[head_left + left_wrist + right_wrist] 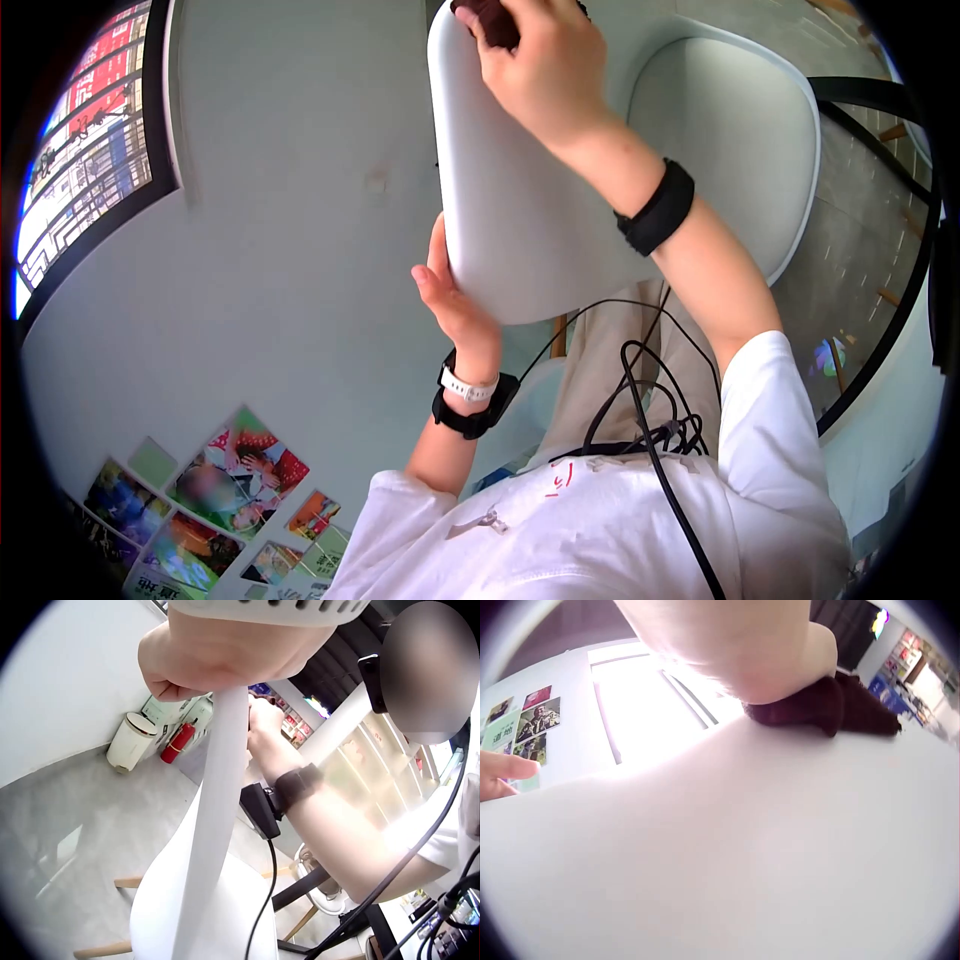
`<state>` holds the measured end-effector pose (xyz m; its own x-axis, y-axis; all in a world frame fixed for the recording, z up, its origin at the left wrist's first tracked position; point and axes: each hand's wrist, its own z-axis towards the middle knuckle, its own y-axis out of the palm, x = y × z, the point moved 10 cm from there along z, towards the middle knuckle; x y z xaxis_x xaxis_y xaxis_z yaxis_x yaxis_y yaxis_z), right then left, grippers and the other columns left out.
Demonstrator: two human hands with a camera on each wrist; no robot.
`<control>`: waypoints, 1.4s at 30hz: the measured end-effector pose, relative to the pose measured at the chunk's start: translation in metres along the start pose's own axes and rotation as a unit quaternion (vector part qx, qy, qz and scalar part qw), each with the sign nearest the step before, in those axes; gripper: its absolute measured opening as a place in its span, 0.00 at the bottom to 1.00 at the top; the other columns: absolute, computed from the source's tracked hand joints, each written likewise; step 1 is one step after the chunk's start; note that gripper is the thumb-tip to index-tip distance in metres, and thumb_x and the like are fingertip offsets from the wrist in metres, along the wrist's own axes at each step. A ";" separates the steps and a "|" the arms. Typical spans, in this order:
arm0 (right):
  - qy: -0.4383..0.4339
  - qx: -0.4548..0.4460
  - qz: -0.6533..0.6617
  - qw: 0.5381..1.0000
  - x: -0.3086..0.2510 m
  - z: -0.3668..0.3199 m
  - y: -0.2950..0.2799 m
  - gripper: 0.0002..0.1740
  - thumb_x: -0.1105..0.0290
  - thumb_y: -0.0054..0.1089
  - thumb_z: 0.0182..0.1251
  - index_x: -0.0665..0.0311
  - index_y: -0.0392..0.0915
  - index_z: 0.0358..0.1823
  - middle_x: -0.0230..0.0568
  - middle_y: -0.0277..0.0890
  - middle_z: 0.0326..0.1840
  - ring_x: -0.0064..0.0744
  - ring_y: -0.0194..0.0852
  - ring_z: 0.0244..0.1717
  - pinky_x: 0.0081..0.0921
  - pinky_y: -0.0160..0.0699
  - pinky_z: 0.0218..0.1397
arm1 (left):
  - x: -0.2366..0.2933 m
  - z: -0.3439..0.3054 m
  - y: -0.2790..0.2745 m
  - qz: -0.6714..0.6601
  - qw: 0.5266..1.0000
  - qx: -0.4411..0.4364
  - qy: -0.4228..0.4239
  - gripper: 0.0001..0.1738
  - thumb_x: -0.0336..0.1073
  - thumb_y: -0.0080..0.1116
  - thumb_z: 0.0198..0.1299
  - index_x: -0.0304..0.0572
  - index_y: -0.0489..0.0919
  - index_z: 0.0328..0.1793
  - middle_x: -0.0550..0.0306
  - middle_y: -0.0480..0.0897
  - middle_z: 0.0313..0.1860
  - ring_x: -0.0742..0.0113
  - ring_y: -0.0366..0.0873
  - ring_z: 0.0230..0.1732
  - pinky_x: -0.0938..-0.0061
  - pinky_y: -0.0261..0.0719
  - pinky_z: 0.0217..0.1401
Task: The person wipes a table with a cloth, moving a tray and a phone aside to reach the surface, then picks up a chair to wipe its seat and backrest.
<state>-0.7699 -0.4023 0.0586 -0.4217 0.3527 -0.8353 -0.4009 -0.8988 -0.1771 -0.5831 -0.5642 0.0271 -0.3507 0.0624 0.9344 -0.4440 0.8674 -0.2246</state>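
A white moulded chair (pixel 540 210) is tilted in front of the person, its broad shell in the middle of the head view. The left hand (pixel 460 310) holds the shell's lower left edge, thumb sticking out; some of its fingers are hidden behind the edge. In the left wrist view, this hand (pixel 232 656) sits over the chair's edge (pixel 217 780). At the shell's upper end, the right hand (pixel 550 75) grips a dark brown cloth (pixel 490 22). The right wrist view shows the cloth (pixel 862 709) bunched under that hand (pixel 742 645), touching the white surface (pixel 742 840).
A grey wall (pixel 300 250) with photos (pixel 240 470) and a barred window (pixel 90 150) stands at left. Black cables (pixel 640 400) hang before the person's shirt. A white bin (pixel 132 742), a red extinguisher (pixel 178 742) and a black-framed table (pixel 880 370) are nearby.
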 end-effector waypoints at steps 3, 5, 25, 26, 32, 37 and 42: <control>-0.020 -0.186 0.066 0.980 -0.043 -0.069 0.002 0.15 0.74 0.65 0.41 0.55 0.78 0.35 0.31 0.69 0.33 0.31 0.74 0.32 0.26 0.77 0.28 | 0.002 0.005 0.001 -0.047 0.999 0.009 0.013 0.48 0.70 0.25 0.63 0.29 0.64 0.66 0.49 0.74 0.57 0.61 0.69 0.59 0.69 0.64 0.64; -0.042 -0.268 0.109 0.956 -0.078 -0.126 -0.016 0.22 0.77 0.65 0.31 0.55 0.79 0.35 0.29 0.67 0.32 0.28 0.75 0.33 0.24 0.79 0.29 | -0.001 -0.002 -0.002 -0.063 0.998 -0.018 0.001 0.49 0.71 0.25 0.63 0.28 0.65 0.66 0.49 0.74 0.58 0.60 0.69 0.60 0.68 0.62 0.66; -0.007 -0.244 0.125 0.962 0.003 -0.148 -0.023 0.16 0.75 0.63 0.45 0.49 0.76 0.38 0.32 0.69 0.35 0.35 0.74 0.39 0.31 0.77 0.31 | 0.007 0.000 -0.003 0.031 0.998 0.039 0.045 0.25 0.44 0.40 0.71 0.29 0.71 0.60 0.55 0.79 0.47 0.70 0.75 0.48 0.77 0.72 0.51; 0.016 -0.116 0.112 0.987 0.031 -0.105 -0.019 0.12 0.74 0.62 0.51 0.51 0.75 0.37 0.35 0.70 0.37 0.39 0.75 0.39 0.33 0.75 0.31 | 0.007 0.000 -0.003 0.040 0.997 0.042 0.049 0.25 0.45 0.40 0.71 0.29 0.71 0.60 0.55 0.79 0.47 0.69 0.75 0.48 0.77 0.72 0.51; 0.203 -0.020 0.000 0.979 0.140 -0.060 -0.016 0.04 0.70 0.61 0.57 0.59 0.77 0.33 0.44 0.76 0.31 0.46 0.76 0.34 0.37 0.73 0.32 | 0.009 -0.004 -0.004 0.082 0.994 0.060 0.042 0.25 0.45 0.38 0.71 0.30 0.71 0.61 0.55 0.79 0.47 0.69 0.76 0.46 0.76 0.73 0.49; 0.062 -0.284 0.161 0.943 0.033 -0.225 -0.075 0.18 0.78 0.63 0.43 0.55 0.75 0.39 0.37 0.67 0.34 0.39 0.73 0.31 0.31 0.75 0.28 | 0.009 -0.004 -0.002 0.071 0.996 0.042 0.043 0.25 0.44 0.38 0.70 0.29 0.70 0.61 0.55 0.79 0.47 0.69 0.76 0.45 0.76 0.73 0.47; 0.027 -0.381 0.163 0.910 0.039 -0.262 -0.081 0.22 0.76 0.63 0.40 0.55 0.73 0.41 0.37 0.66 0.39 0.38 0.74 0.37 0.33 0.75 0.28 | 0.008 -0.006 0.005 0.071 0.996 0.026 0.042 0.26 0.45 0.38 0.70 0.30 0.70 0.61 0.55 0.79 0.46 0.69 0.76 0.44 0.77 0.73 0.45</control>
<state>-0.5409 -0.3839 -0.0961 -0.3679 0.0399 -0.9290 0.4270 -0.8803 -0.2069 -0.5835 -0.5566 0.0354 -0.3430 0.2254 0.9119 -0.4373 0.8208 -0.3674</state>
